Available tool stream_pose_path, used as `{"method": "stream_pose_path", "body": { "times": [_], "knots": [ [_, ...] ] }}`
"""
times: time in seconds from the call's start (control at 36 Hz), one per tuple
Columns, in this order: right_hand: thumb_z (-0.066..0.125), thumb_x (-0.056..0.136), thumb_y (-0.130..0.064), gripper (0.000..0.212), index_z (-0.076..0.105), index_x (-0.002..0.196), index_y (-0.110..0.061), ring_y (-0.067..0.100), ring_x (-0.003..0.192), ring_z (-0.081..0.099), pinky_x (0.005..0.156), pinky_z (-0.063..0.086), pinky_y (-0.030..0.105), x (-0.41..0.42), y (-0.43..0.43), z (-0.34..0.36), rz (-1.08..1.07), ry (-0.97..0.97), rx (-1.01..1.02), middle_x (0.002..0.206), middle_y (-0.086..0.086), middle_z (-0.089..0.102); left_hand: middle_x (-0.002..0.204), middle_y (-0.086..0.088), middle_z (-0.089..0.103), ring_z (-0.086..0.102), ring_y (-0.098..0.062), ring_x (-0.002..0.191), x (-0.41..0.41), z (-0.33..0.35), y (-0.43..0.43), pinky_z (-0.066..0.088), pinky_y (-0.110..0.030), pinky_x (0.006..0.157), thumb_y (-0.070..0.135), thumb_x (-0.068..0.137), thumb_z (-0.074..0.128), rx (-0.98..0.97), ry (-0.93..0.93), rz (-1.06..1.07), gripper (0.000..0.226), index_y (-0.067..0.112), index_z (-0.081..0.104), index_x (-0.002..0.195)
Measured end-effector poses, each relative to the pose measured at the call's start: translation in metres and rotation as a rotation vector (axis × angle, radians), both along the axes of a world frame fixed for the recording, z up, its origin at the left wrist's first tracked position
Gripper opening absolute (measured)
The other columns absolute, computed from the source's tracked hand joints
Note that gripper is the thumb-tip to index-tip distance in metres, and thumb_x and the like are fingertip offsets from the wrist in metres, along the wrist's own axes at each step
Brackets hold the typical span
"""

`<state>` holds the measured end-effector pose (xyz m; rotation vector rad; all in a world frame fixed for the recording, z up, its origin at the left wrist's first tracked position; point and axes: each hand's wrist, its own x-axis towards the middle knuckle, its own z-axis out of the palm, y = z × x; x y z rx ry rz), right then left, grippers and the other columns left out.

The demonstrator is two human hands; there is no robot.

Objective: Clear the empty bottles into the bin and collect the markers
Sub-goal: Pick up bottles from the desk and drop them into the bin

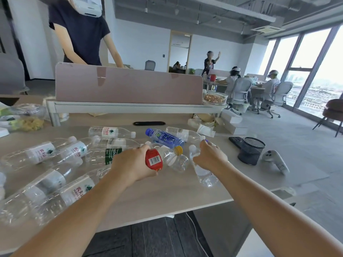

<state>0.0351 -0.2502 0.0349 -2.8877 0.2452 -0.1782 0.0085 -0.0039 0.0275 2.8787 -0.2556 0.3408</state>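
Several empty clear plastic bottles lie scattered over the wooden desk (167, 197). My left hand (130, 166) grips a clear bottle with a red label and yellow cap (163, 158). My right hand (209, 155) closes around the neck of another clear bottle (203, 175) lying on the desk. A blue bottle (165, 138) lies just behind both hands. A green-labelled bottle (109, 154) lies left of my left hand. No markers or bin are visible.
A black mesh pen cup (251, 151) and a white controller (276, 161) stand at the right edge, a dark phone (234, 140) behind the cup. A pink divider (128, 84) closes the back; a person stands behind it. Snack bags (22, 117) sit far left.
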Motion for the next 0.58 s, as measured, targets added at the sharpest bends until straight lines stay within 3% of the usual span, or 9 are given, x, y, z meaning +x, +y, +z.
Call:
{"method": "stream_pose_path", "body": {
  "times": [0.17, 0.25, 0.36, 0.47, 0.58],
  "knots": [
    [0.059, 0.083, -0.041, 0.088, 0.015, 0.150, -0.004, 0.036, 0.134, 0.039, 0.104, 0.041, 0.045, 0.024, 0.003, -0.023, -0.122, 0.136, 0.013, 0.151, 0.015, 0.034, 0.119, 0.011, 0.063, 0.061, -0.017, 0.107, 0.006, -0.003, 0.000, 0.053, -0.035, 0.084, 0.069, 0.060, 0.071, -0.013, -0.021, 0.009, 0.092, 0.038, 0.036, 0.140],
    [0.060, 0.083, -0.038, 0.093, 0.005, 0.152, -0.005, 0.037, 0.134, 0.039, 0.106, 0.039, 0.046, 0.028, 0.004, -0.031, -0.145, 0.191, 0.002, 0.150, 0.018, 0.034, 0.120, 0.010, 0.063, 0.061, -0.018, 0.106, 0.008, -0.006, -0.001, 0.053, -0.035, 0.083, 0.070, 0.060, 0.071, -0.019, -0.029, 0.006, 0.094, 0.037, 0.036, 0.140],
    [0.060, 0.085, -0.036, 0.079, 0.020, 0.147, -0.007, 0.036, 0.116, 0.054, 0.088, 0.045, 0.042, 0.026, 0.000, -0.040, -0.106, 0.139, 0.055, 0.131, 0.018, 0.052, 0.119, 0.008, 0.062, 0.061, -0.020, 0.105, 0.009, -0.007, -0.005, 0.054, -0.037, 0.083, 0.071, 0.060, 0.071, -0.010, -0.030, 0.007, 0.092, 0.037, 0.037, 0.138],
    [0.060, 0.082, -0.045, 0.101, -0.003, 0.152, -0.011, 0.034, 0.114, 0.058, 0.089, 0.048, 0.042, 0.024, -0.004, -0.045, -0.119, 0.140, 0.016, 0.126, 0.017, 0.057, 0.121, 0.009, 0.063, 0.061, -0.020, 0.107, 0.010, -0.005, -0.008, 0.053, -0.036, 0.085, 0.070, 0.061, 0.072, -0.031, -0.035, 0.002, 0.090, 0.036, 0.038, 0.138],
    [0.068, 0.076, -0.045, 0.095, 0.013, 0.148, -0.015, 0.033, 0.107, 0.060, 0.077, 0.048, 0.037, 0.012, -0.015, -0.033, -0.101, 0.083, 0.030, 0.121, 0.013, 0.059, 0.116, 0.010, 0.065, 0.063, -0.017, 0.101, 0.010, 0.001, -0.014, 0.053, -0.033, 0.081, 0.069, 0.061, 0.073, -0.050, -0.058, -0.012, 0.081, 0.037, 0.044, 0.130]
  ]
}}
